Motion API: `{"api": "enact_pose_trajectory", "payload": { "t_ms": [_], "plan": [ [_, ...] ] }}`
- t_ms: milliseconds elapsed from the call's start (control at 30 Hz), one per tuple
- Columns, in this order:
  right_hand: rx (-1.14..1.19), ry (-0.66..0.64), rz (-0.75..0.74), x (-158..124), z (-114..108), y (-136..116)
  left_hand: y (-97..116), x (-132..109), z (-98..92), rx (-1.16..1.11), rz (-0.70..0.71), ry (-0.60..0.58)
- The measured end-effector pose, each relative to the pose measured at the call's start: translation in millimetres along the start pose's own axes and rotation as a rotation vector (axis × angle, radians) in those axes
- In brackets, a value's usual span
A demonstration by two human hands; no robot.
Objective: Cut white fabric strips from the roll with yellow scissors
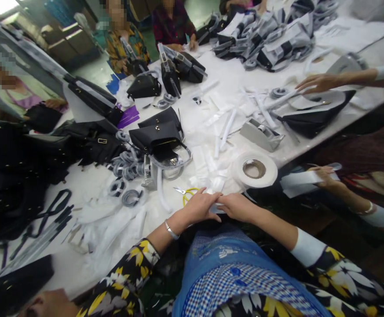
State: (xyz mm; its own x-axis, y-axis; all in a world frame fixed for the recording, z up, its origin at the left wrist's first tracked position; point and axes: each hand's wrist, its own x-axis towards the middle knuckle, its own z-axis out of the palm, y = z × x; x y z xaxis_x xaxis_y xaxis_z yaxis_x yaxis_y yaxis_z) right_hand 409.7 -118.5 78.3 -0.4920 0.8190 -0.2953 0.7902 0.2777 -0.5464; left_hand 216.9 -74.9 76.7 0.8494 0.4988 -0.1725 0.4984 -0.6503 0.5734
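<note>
My left hand [202, 207] and my right hand [238, 207] meet at the table's near edge. The left one has its fingers stretched out and its thumb apart. On the right hand, the fingers bend inward and press together by the left fingertips. A small whitish patch shows between the hands; I cannot make out what it is. Yellow-handled scissors [185, 193] lie just beyond my left hand. A large roll of white material [257, 171] rests beyond my right hand. Further in, a black handbag [159, 134] stands with its front pocket gaping.
White strips [226, 127] and a grey tape dispenser [261, 134] lie mid-table. Wrapped coiled straps [131, 198] sit at left, by black bags [20, 176]. A heap of wrapped straps and bags [271, 39] covers the far end. Co-workers' hands [320, 82] work at right.
</note>
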Motion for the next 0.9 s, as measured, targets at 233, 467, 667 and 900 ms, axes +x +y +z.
{"api": "enact_pose_trajectory", "payload": {
  "t_ms": [233, 467, 667, 900],
  "plan": [
    [-0.068, -0.177, -0.153, 30.6, 15.1, -33.7, -24.5, -70.2, 15.8, -0.277, -0.377, 0.005],
    [-0.156, -0.129, -0.281, 62.5, 64.9, -77.6, -41.1, -150.9, 27.2, -0.417, -0.540, 0.073],
    [0.031, 0.114, -0.533, 81.6, 89.7, -99.9, -73.4, -201.2, 18.7, -0.942, -0.408, 0.180],
    [0.242, 0.017, -0.582, 93.0, 78.0, -130.2, -91.9, -212.9, -2.2, -1.306, -0.298, 0.049]
  ]
}}
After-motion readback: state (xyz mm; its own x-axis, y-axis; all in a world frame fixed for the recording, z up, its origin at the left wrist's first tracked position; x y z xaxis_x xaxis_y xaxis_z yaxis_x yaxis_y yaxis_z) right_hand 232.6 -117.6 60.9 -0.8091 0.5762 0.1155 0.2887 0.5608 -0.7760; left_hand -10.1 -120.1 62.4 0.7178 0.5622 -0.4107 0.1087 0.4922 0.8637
